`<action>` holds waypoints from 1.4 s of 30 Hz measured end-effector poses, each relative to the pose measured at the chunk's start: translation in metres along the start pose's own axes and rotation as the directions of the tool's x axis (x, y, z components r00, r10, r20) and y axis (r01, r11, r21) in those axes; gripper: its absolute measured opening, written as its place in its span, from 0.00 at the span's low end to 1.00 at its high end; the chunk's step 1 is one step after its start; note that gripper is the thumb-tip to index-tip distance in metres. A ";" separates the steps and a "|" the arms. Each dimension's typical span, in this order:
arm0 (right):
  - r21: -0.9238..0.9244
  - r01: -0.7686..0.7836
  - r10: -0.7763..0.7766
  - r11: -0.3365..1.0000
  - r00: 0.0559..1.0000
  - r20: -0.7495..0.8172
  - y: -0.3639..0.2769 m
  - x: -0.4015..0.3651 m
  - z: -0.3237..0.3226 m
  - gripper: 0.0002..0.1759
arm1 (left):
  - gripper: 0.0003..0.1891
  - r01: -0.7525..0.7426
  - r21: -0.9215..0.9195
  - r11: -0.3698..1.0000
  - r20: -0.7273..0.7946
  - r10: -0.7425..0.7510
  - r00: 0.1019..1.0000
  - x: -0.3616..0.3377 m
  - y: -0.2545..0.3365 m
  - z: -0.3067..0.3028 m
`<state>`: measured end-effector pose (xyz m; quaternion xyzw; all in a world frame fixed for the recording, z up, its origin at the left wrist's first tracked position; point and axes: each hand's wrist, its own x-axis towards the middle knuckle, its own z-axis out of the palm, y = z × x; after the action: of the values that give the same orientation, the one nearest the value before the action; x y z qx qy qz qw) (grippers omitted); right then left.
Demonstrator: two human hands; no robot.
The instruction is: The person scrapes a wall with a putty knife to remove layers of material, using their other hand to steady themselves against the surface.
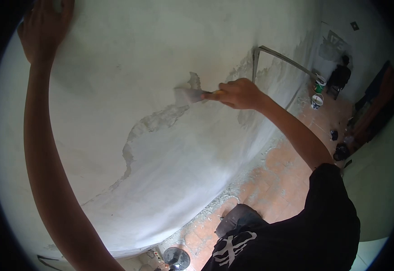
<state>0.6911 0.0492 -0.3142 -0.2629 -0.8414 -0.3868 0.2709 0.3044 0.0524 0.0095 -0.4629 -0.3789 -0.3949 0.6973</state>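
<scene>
My right hand [242,94] is wrapped round the handle of a scraper [191,94], whose wide blade lies against the wall [115,86]. Around the blade, a ragged strip of exposed rough plaster [154,121] runs down and to the left, with a short patch just above the blade. High at the upper left, my left hand [45,27] rests on the wall with its fingers spread, the tips partly cut off by the frame's edge.
Debris lies along the foot of the wall on the tiled floor [274,180]. A dark round bucket [176,258] stands at the bottom. Two paint buckets [317,101] and a dark chair [339,79] stand at the right. A pipe frame [287,59] leans near the wall.
</scene>
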 end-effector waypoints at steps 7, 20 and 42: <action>-0.015 -0.080 0.081 0.997 0.995 0.062 0.010 -0.034 -0.012 0.31 | 0.27 -0.014 0.089 0.996 -0.011 0.015 1.000 0.000 -0.001 0.000; 0.105 -0.085 0.087 0.991 0.996 -0.010 -0.038 0.021 -0.004 0.29 | 0.28 -0.019 0.069 0.997 0.031 0.017 0.999 0.000 -0.005 -0.002; 0.480 -0.377 0.471 0.792 0.878 -0.089 -0.027 -0.034 0.005 0.18 | 0.27 -0.078 0.143 0.987 0.127 0.060 0.990 0.004 -0.017 0.007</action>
<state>0.6969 0.0300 -0.3534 -0.3349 -0.7940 -0.1359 0.4888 0.2892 0.0540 0.0214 -0.4464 -0.4329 -0.3122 0.7182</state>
